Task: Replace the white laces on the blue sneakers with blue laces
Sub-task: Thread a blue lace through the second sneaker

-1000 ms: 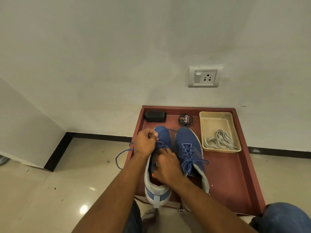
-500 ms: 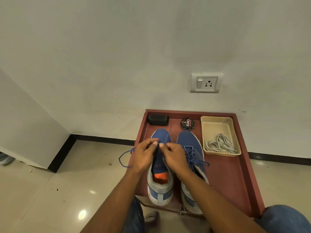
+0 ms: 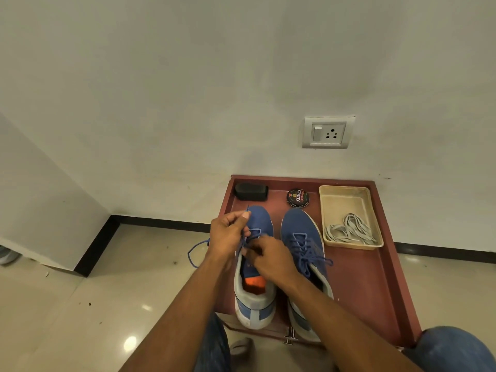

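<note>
Two blue sneakers stand side by side on a reddish-brown tray (image 3: 375, 288). The right sneaker (image 3: 303, 237) is laced with a blue lace tied in a bow. Over the left sneaker (image 3: 259, 218), my left hand (image 3: 228, 234) pinches one end of a blue lace (image 3: 196, 251) whose tip sticks up past my thumb; a loop of it hangs off to the left above the floor. My right hand (image 3: 271, 260) pinches the lace at the eyelets, hiding that part of the shoe. White laces (image 3: 349, 232) lie coiled in a beige tray.
The beige tray (image 3: 346, 196) sits at the back right of the red tray. A black shoe-polish tin (image 3: 298, 197) and a black brush (image 3: 251, 191) stand along the back edge against the white wall. A wall socket (image 3: 327, 132) is above. My knee (image 3: 456, 350) is at the lower right.
My right hand came off the sneaker's opening to the eyelets. My left hand now pulls the lace end up and to the left. The camera view tilted slightly.
</note>
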